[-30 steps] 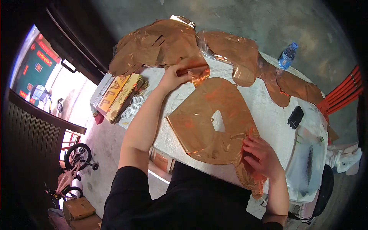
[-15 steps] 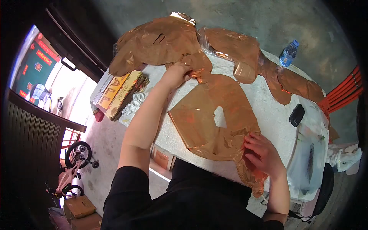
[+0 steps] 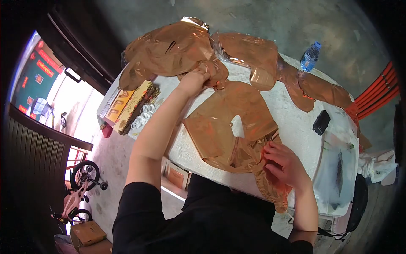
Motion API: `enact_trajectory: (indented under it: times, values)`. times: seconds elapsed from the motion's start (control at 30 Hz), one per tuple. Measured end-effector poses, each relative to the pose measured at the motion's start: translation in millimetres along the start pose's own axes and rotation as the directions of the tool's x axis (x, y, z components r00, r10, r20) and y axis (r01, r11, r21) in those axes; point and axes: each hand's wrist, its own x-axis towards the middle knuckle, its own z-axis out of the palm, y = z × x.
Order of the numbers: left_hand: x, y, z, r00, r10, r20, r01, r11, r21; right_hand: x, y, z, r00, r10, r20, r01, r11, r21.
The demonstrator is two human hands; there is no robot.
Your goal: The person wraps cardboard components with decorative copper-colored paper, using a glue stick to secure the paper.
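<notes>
A flat copper-brown foil balloon with a cut-out hole in its middle lies on the white table in front of me. My left hand is closed at its upper end, fingertips pinching a crinkled narrow part beside another foil piece. At the lower right, my right hand has curled fingers on the gathered foil, whose crumpled end hangs over the table's near edge. The right fingertips are partly lost in the folds. More flat foil balloons spread along the far side, some joined or overlapping.
Left on the white table are a patterned box and clear plastic rings. Rightward sit a water bottle, a black object and a clear plastic sheet. A small bicycle stands on the floor.
Foil near my right hand has bunched up more, with new folds below the hole. My right hand has shifted slightly left and up; the left stays at the same spot. The view has moved slightly.
</notes>
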Motion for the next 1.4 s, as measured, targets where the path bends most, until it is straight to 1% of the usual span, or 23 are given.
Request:
enact_trajectory:
  times: [0.03,0.1,0.13,0.2,0.33,0.4,0.43,0.5,0.53,0.6,0.63,0.67,0.73,0.77,0.9,0.97,1.1,1.17,1.2,1.27,1.3,1.33,1.4]
  values:
    - [2,-4,2,1.0,0.001,-0.001,-0.001,1.0,-0.002,0,-1,-1,1.0,0.003,0.0,-0.003,1.0,-0.002]
    - [5,-8,-1,0.993,0.108,0.052,-0.108,0.994,-0.016,0,-3,-1,1.0,0.008,-0.004,-0.008,1.0,0.003]
    - [7,-7,-5,0.993,0.11,0.053,-0.109,0.994,-0.016,-1,-3,-1,1.0,0.009,-0.005,-0.009,1.0,0.004]
    - [12,-7,-12,0.963,0.14,0.228,-0.155,0.987,0.047,-1,-2,0,1.0,0.003,-0.016,-0.003,1.0,-0.003]
    - [21,-11,-4,0.952,0.188,0.241,-0.227,0.964,0.142,-1,1,1,0.999,-0.013,-0.03,0.014,1.0,0.011]
    - [20,-9,-3,0.965,0.121,0.233,-0.166,0.969,0.182,-1,3,2,0.999,-0.031,-0.03,0.031,0.999,-0.018]
    - [20,-9,-2,0.964,0.128,0.232,-0.172,0.968,0.184,-1,3,2,0.999,-0.028,-0.036,0.028,0.999,-0.018]
    - [19,-7,1,0.993,0.009,0.12,-0.029,0.985,0.17,-1,3,2,0.999,-0.037,-0.035,0.037,0.999,-0.002]
    - [17,-6,1,0.992,0.016,0.121,-0.037,0.985,0.171,-1,2,2,0.999,-0.033,-0.041,0.033,0.999,-0.001]
    - [13,-7,2,0.999,0.022,-0.042,-0.019,0.997,0.07,0,2,1,0.999,-0.044,-0.031,0.044,0.999,-0.003]
    - [13,-14,9,0.997,-0.067,-0.035,0.068,0.997,0.038,0,3,1,0.999,-0.041,-0.034,0.041,0.999,-0.002]
    - [11,-17,13,0.998,-0.062,-0.035,0.063,0.997,0.037,1,4,2,0.998,-0.055,-0.04,0.055,0.998,-0.006]
    - [9,-15,10,0.969,-0.208,-0.135,0.194,0.974,-0.113,1,4,2,0.997,-0.065,-0.049,0.065,0.998,-0.009]
    - [7,-14,8,0.961,-0.254,-0.108,0.241,0.963,-0.124,1,4,2,0.995,-0.084,-0.052,0.083,0.996,-0.02]
    - [5,-11,3,0.951,-0.297,-0.082,0.277,0.941,-0.196,1,4,3,0.995,-0.084,-0.053,0.083,0.996,-0.011]
    - [5,-16,13,0.951,-0.251,-0.181,0.202,0.946,-0.252,1,5,3,0.995,-0.085,-0.058,0.085,0.996,-0.01]
    - [2,-3,-6,0.928,-0.351,-0.126,0.287,0.888,-0.359,2,7,3,0.994,-0.095,-0.058,0.094,0.995,-0.017]
    - [1,0,-24,0.952,-0.27,0.143,0.304,0.884,-0.354,2,9,2,0.994,-0.098,-0.052,0.097,0.995,-0.015]
    - [-3,-3,-19,0.952,-0.272,0.138,0.304,0.884,-0.355,2,10,2,0.994,-0.099,-0.048,0.099,0.995,-0.008]
    - [-13,-11,-2,0.982,-0.146,-0.12,0.084,0.905,-0.418,1,12,2,0.994,-0.095,-0.052,0.095,0.995,0.003]
    - [-17,-6,-9,0.981,-0.181,-0.075,0.138,0.909,-0.394,1,14,2,0.994,-0.089,-0.056,0.09,0.996,0.018]
    - [-23,-3,-11,0.98,-0.182,-0.077,0.137,0.909,-0.394,1,15,3,0.994,-0.09,-0.057,0.091,0.996,0.016]
    - [-39,6,-15,0.951,-0.175,-0.255,0.097,0.952,-0.291,1,17,3,0.995,-0.082,-0.054,0.084,0.996,0.04]
